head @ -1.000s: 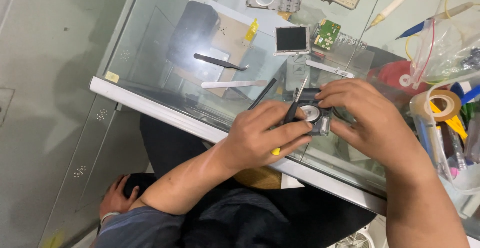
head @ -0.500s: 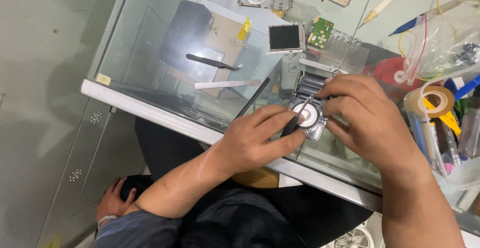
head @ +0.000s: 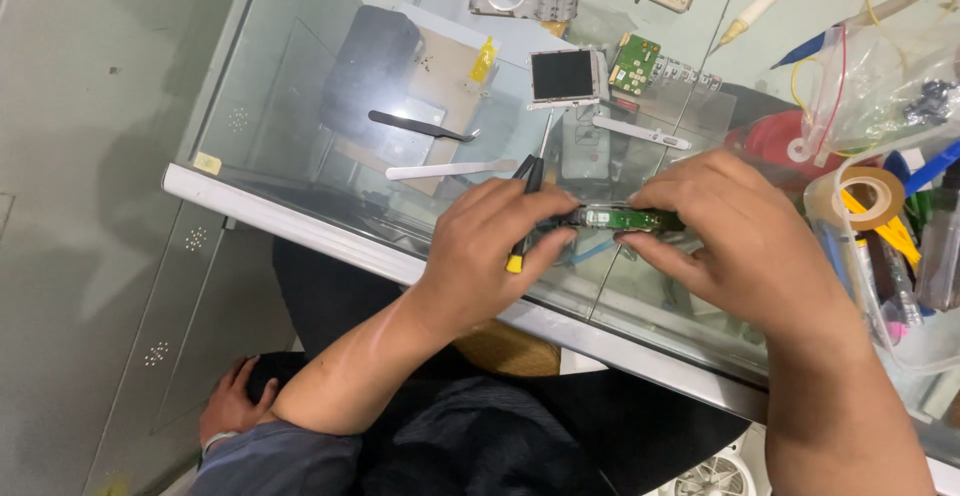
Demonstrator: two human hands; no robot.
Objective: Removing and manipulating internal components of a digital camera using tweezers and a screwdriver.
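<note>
The module, flat with its round lens up half a second ago, now stands on edge above the glass surface. The left hand pinches its left end, screwdriver tucked underneath; the right hand grips the other end.

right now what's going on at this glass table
A person holds a small camera part with a green circuit board edge-up between both hands over the glass table. The left hand also grips a black-and-yellow screwdriver; the right hand pinches the part's other end. Black tweezers and a small screen lie nearby.
</note>
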